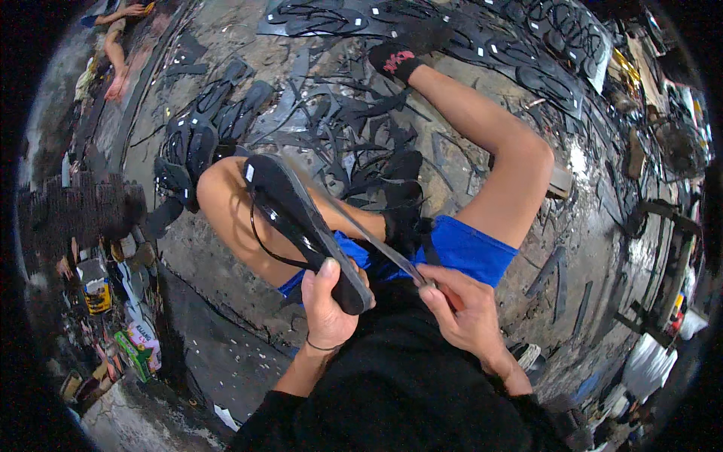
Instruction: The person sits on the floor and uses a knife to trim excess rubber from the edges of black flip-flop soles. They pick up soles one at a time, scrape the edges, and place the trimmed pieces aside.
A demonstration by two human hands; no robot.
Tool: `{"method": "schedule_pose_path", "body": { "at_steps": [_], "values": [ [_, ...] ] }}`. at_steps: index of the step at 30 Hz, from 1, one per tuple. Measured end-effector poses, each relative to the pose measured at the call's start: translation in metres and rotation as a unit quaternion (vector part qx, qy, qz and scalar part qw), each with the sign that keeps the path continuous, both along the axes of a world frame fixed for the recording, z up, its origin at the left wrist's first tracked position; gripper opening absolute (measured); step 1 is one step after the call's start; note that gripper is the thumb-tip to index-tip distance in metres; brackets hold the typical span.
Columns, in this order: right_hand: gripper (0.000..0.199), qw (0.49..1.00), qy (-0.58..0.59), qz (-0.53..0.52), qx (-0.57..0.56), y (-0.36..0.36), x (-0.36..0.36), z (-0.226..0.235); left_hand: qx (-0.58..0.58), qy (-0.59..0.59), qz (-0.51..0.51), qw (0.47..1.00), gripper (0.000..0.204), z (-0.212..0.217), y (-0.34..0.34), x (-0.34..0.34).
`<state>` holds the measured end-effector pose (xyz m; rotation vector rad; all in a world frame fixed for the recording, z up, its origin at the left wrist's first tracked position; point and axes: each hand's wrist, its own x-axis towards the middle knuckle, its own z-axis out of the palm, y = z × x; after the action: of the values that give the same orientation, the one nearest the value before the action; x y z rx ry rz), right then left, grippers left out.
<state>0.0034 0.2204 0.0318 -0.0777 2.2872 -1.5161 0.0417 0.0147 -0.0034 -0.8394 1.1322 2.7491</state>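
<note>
My left hand [328, 305] grips the heel end of a black rubber flip-flop [301, 226], which points up and away over my left knee. Its thin strap loops out on the left side. My right hand [463, 313] holds the handle of a long knife [369, 237]; the blade lies along the right edge of the sandal's sole. Both hands work above my lap, over blue shorts [459, 248] and a black shirt.
Black rubber trimmings [354, 120] litter the concrete floor ahead. A pile of finished black sandals [203, 139] lies at the left, more rows of sandals [550, 45] at the top right. Another person's legs [117, 53] show at the top left. Packets and clutter [113, 316] sit at the left.
</note>
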Motion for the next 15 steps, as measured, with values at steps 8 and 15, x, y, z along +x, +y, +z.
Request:
{"method": "schedule_pose_path", "body": {
  "at_steps": [8,15],
  "values": [
    [0.032,0.99,-0.039,0.131,0.017,0.024,0.017,-0.002,-0.139,-0.083,0.027,0.986,0.046,0.002,0.008,-0.005],
    [0.035,0.982,0.169,0.049,0.066,-0.034,0.002,-0.036,-0.122,-0.105,0.036,0.986,0.045,0.004,0.012,-0.007]
  ]
}}
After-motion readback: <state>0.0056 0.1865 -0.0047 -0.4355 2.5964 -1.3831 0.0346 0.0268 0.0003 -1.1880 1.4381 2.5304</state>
